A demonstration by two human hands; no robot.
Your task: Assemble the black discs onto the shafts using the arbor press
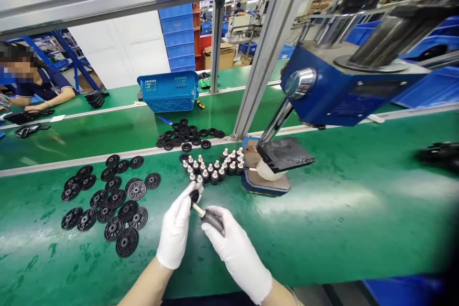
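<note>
White gloves cover both hands. My left hand [175, 229] is closed on a small black disc [194, 197] held by its edge above the green bench. In my right hand [233, 244] is a dark cylinder with a pale shaft [213, 221], the shaft pointing up-left and meeting the disc; whether it goes into the disc's hole I cannot tell. Just beyond my hands stand several black cylinders with white tops [215, 176]. Spoked black wheels [116, 198] lie spread on the bench to the left.
A blue press [266, 189] with a dark plate stands at the right. Smaller black discs [184, 135] lie behind the cylinders, near a blue basket [168, 91]. A metal post [265, 52] rises behind the press. A co-worker [39, 81] sits at the far left.
</note>
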